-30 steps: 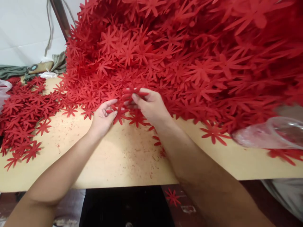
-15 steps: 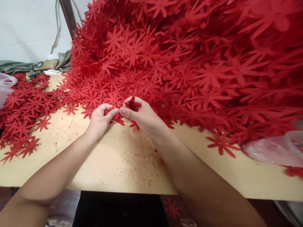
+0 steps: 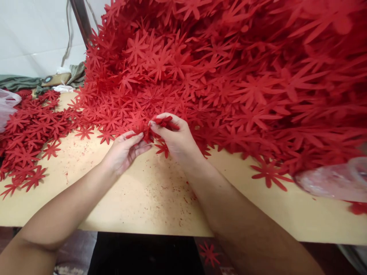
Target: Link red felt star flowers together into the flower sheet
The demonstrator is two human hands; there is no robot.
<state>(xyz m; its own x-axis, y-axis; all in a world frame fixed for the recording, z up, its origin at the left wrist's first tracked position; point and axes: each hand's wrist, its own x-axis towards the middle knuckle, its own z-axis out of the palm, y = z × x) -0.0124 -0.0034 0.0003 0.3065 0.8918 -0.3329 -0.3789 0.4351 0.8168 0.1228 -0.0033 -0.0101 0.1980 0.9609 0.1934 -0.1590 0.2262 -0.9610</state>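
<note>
Pinching red flower cutouts [image 3: 146, 133], the left hand [image 3: 122, 152] and right hand [image 3: 177, 136] seem mid-step above the table [image 3: 114, 204], past crumbs [image 3: 185, 199] near its front edge. Leftward lies a smaller pile [image 3: 28, 128]; farther from that edge, a huge heap [image 3: 160, 76]. Which is finished, I cannot tell.

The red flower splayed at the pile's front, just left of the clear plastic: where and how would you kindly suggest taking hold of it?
Probably pinch a front petal of the red flower, from the near side: those petals spread over bare table, while its back meets the pile.
</note>
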